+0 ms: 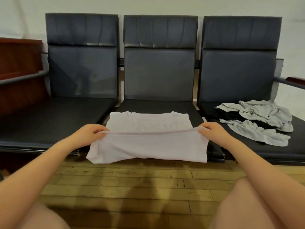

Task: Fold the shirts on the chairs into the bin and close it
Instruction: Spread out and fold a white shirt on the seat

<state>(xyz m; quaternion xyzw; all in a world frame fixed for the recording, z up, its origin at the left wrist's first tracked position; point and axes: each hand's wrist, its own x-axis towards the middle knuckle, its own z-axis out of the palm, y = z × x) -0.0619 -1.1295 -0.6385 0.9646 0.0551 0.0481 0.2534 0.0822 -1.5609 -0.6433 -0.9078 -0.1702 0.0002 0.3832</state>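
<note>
Currently: 1 white shirt on middle chair seat, long axis running away from the person. Left hand and right hand each pinch a near hem corner, raised level; collar end lies directly beyond. 1 grey shirt crumpled on right seat. Bin not visible.

A worn yellow-brown wooden plank floor is lying below, and a reddish-brown wooden panel is standing at far left.

middle seat: white shirt | right seat: grey shirt
</note>
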